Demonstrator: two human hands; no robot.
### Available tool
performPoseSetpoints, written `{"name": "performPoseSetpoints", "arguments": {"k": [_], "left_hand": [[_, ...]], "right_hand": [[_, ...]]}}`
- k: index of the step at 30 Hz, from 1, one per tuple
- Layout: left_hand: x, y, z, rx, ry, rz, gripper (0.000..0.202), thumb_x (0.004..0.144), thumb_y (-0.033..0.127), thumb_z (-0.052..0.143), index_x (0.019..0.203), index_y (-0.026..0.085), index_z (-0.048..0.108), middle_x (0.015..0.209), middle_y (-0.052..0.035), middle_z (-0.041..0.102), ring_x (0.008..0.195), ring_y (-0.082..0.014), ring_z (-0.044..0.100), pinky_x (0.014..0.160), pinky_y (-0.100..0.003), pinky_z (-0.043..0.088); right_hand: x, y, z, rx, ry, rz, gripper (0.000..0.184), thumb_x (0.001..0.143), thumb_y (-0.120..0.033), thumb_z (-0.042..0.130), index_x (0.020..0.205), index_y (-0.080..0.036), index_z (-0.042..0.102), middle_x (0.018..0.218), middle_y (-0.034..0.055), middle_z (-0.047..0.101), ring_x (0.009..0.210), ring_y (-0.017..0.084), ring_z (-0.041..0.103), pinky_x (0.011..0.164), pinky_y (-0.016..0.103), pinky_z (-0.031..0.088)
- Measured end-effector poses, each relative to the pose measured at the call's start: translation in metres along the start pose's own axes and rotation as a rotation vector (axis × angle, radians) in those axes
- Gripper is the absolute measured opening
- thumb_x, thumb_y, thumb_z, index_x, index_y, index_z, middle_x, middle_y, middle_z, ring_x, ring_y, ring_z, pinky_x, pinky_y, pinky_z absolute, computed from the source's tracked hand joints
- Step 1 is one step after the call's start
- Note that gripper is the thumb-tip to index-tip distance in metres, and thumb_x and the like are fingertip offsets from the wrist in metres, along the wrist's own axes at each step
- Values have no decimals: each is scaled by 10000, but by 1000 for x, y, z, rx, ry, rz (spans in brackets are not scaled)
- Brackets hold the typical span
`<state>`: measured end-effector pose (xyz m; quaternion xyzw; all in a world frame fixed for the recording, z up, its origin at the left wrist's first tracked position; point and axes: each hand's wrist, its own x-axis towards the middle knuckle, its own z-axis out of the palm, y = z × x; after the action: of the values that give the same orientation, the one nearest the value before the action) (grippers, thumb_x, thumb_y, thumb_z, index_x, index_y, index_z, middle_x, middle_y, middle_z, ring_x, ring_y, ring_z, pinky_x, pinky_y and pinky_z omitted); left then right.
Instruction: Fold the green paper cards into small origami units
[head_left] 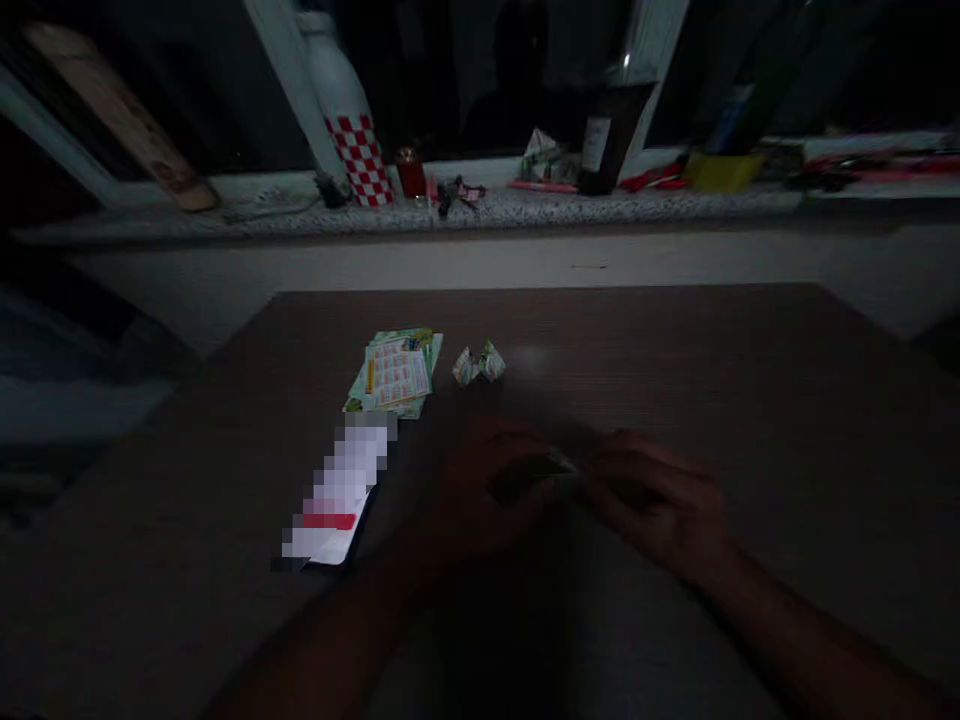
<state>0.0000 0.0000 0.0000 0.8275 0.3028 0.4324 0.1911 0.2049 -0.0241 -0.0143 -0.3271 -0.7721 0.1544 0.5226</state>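
Observation:
Low over the middle of the table, my left hand (499, 475) and my right hand (656, 490) meet at a small piece of paper (561, 478). Fingers of both hands are closed on it from either side; dim light and blur hide its exact shape. Just beyond my left hand lie two small folded paper shapes (478, 363), tips nearly touching like a bow. Left of them is a loose stack of printed green-and-white paper sheets (397, 375). A phone with a lit, pixelated screen (337, 490) rests to the left of my left hand.
Behind the dark wooden table (712, 350) runs a stone window sill (277, 218). On it stand a red-and-white checked bottle (356, 130), a small red jar (410, 172), a dark container with a white label (606, 140), a yellow container (724, 172) and a leaning tube (124, 115).

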Motion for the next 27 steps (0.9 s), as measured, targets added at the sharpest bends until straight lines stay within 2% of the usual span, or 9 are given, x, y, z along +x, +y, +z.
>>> {"name": "performPoseSetpoints", "arguments": {"k": [4, 9, 12, 16, 21, 27], "left_hand": [[1, 4, 0, 118, 10, 166, 177, 783, 172, 628, 957, 187, 608, 1007, -73, 656, 949, -193, 600, 850, -371, 475], [3, 8, 1, 253, -11, 301, 51, 780, 151, 595, 826, 171, 589, 920, -62, 653, 808, -180, 587, 731, -356, 445], [5, 13, -1, 361, -83, 307, 37, 801, 166, 568, 776, 159, 595, 784, -48, 618, 703, -163, 531, 658, -335, 414], [9, 17, -5, 413, -167, 304, 108, 817, 189, 544, 725, 152, 587, 717, -43, 584, 660, -157, 485, 619, -324, 375], [10, 13, -7, 407, -175, 309, 132, 814, 209, 536, 699, 155, 572, 692, -35, 568, 643, -151, 467, 604, -315, 350], [8, 3, -12, 383, -222, 254, 33, 779, 177, 558, 766, 156, 580, 751, -28, 586, 712, -156, 493, 668, -313, 385]], "right_hand": [[7, 1, 2, -32, -59, -127, 216, 738, -46, 671, 925, -152, 644, 817, 75, 666, 722, 181, 637, 633, 315, 536], [10, -1, 0, -112, -135, -252, 167, 753, -80, 673, 906, -131, 631, 842, 94, 671, 739, 188, 627, 656, 339, 528], [10, -3, -2, -147, -160, -274, 145, 764, -89, 663, 898, -131, 628, 833, 86, 668, 721, 177, 615, 651, 339, 520], [6, -2, -2, -179, -171, -297, 181, 761, -105, 664, 929, -154, 619, 832, 60, 667, 722, 171, 618, 645, 330, 519], [6, -4, -1, -172, -174, -273, 224, 755, -119, 671, 959, -192, 611, 838, 52, 676, 714, 178, 633, 654, 333, 535], [15, -14, -5, -150, -116, -261, 211, 755, -89, 636, 932, -201, 617, 788, 46, 665, 668, 168, 646, 616, 299, 553]]}}
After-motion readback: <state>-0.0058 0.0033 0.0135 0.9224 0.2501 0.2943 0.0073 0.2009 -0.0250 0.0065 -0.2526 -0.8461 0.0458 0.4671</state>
